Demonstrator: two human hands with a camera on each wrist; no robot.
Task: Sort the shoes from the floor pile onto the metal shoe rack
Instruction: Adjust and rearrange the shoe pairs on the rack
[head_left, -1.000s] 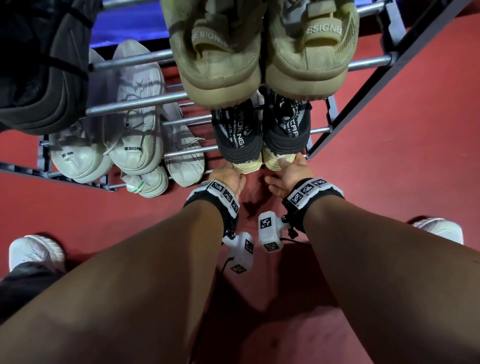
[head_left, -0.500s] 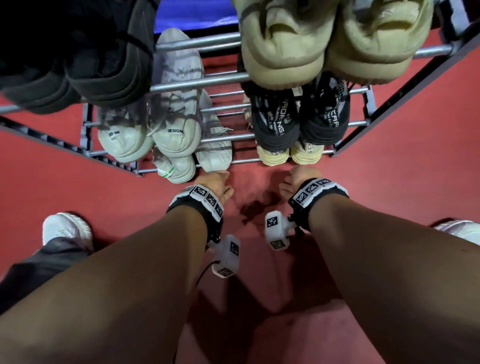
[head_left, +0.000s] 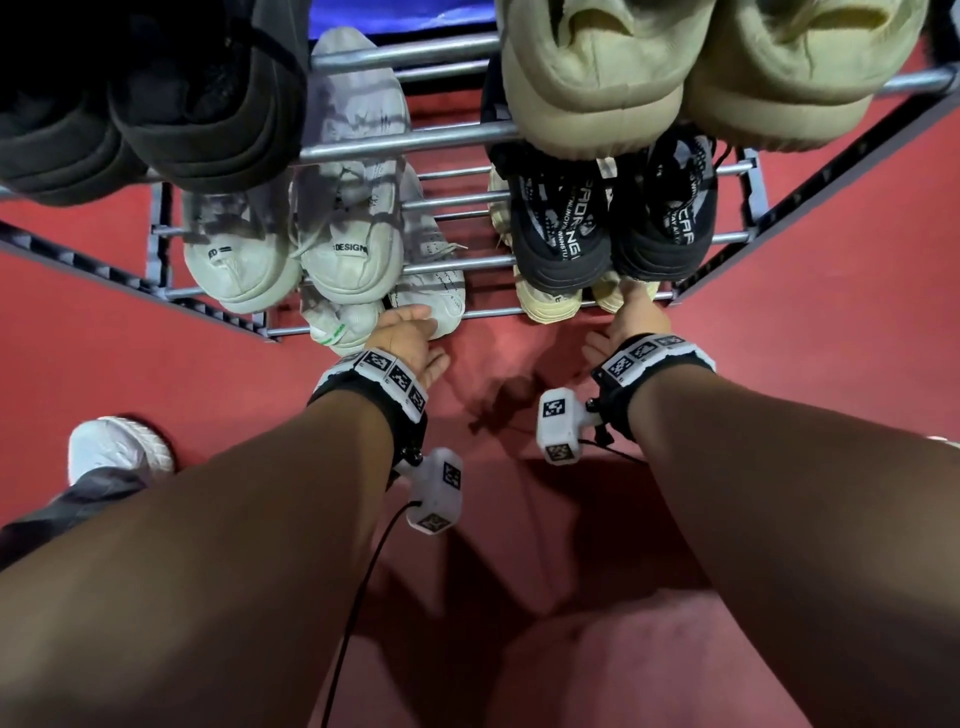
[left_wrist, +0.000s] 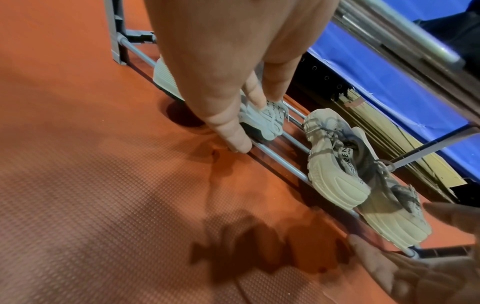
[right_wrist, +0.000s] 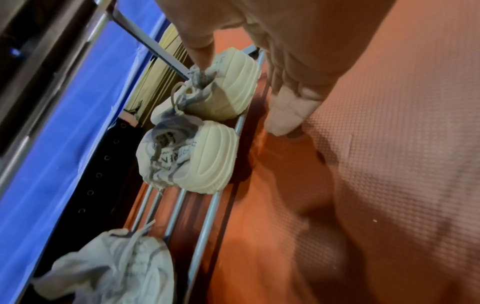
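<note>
The metal shoe rack (head_left: 467, 314) stands on the red floor with shoes on every tier. On its bottom tier, to the right, sits a pair of cream sneakers (head_left: 550, 306) (left_wrist: 335, 174) (right_wrist: 207, 156), heels outward. A white sneaker (head_left: 436, 299) (left_wrist: 267, 121) lies further left on that tier. My left hand (head_left: 415, 322) (left_wrist: 253, 120) rests on this sneaker's heel with straight fingers. My right hand (head_left: 631, 306) (right_wrist: 241, 91) is at the right cream sneaker: one finger touches its collar, and the others hang loosely curled beside the front bar, holding nothing.
Black shoes (head_left: 208, 104) and beige slippers (head_left: 597, 78) fill the top tier. Below them are white sneakers (head_left: 343, 244) and black lettered sneakers (head_left: 561, 228). A blue panel (left_wrist: 389, 86) stands behind the rack. My own white shoe (head_left: 119, 449) is on the floor at left.
My left hand has moved left, from the cream sneakers to the white sneaker's heel. My right hand stays by the right cream sneaker. The head view has dropped lower and swung left.
</note>
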